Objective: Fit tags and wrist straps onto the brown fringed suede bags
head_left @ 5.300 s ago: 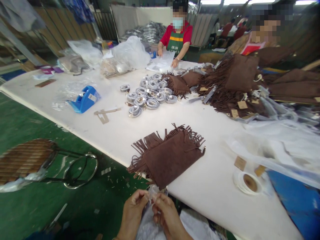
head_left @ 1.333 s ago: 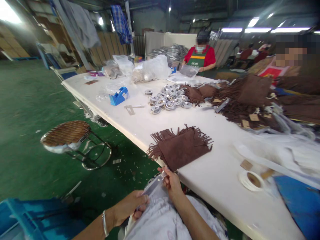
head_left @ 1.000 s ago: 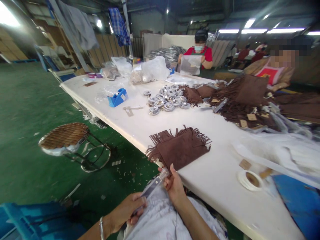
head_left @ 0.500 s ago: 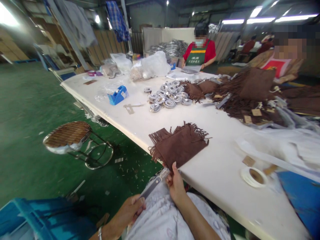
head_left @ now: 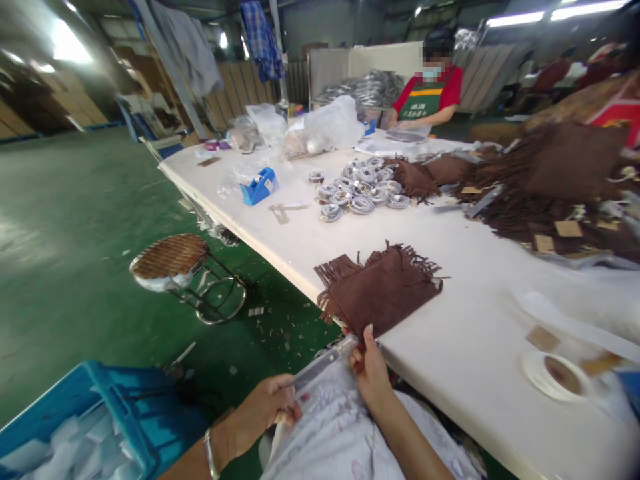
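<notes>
A pale surface (head_left: 480,340) runs across a workshop with a green floor (head_left: 100,187); on its far side, beyond the hands, stands a person in a red top and green apron (head_left: 425,103). The 2 hands are apart, joined by 1 grey strip in clear plastic (head_left: 320,368), low over a pale patterned cloth (head_left: 335,427). The left hand (head_left: 270,403) clamps the strip's near end. The right hand (head_left: 373,377) curls its fingers by the far end, thumb up; how firmly they grip I cannot tell. The strip's long axis slants from the left hand forward and rightward to the right hand, its far end pointing toward the surface's edge.

Just beyond the right hand lies a brown fringed bag (head_left: 385,297), its long axis slanting away and to the right, its fringe mostly facing away from the hands. Farther off are coiled grey straps (head_left: 361,204) and, more to the left, a blue tape dispenser (head_left: 259,188). A white roll (head_left: 536,379) lies right of the hands; a blue crate (head_left: 143,417) stands left of them.
</notes>
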{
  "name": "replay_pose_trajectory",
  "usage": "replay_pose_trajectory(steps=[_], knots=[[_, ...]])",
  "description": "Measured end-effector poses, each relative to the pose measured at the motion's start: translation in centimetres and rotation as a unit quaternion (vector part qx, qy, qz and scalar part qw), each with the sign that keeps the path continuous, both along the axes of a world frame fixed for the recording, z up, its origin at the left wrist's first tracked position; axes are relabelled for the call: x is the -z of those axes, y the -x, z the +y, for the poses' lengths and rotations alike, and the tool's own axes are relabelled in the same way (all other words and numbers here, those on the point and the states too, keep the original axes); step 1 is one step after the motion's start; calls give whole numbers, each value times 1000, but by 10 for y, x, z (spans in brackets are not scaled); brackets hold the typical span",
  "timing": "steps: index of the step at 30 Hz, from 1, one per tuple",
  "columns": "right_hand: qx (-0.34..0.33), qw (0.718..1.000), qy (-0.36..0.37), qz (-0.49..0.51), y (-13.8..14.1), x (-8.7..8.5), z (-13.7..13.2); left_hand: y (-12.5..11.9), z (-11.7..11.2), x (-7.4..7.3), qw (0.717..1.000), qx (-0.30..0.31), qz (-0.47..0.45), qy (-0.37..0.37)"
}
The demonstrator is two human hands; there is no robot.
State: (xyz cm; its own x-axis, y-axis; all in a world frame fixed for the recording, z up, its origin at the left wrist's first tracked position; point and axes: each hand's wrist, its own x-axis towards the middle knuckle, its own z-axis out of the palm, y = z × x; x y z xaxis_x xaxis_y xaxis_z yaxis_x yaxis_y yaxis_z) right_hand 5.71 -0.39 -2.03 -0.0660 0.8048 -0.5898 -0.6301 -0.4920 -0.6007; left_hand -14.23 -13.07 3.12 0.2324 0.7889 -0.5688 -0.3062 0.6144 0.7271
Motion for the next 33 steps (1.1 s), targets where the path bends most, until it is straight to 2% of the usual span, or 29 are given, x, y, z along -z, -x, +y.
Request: replay_pose_trajectory(steps=[3, 7, 13, 17, 23, 33], knots=[[0, 1000, 11, 18, -1, 0, 1, 5, -5, -14, 996, -32, -83, -4], [-26, 997, 25, 73, -4, -4, -2, 9, -11, -18, 992, -20, -121, -3], [-124, 983, 45, 131, -7, -10, -16, 5, -7, -20, 997, 27, -62, -49], [-100, 989, 35, 100, -4, -3, -15, -5, -4, -20, 999, 13, 1, -50], [-75, 994, 11, 77, -4, 6, -10, -11, -3, -8, 993, -87, 80, -23], [-36, 999, -24, 26, -2, 6, -7, -10, 2, 21, 985, -133, 112, 11]])
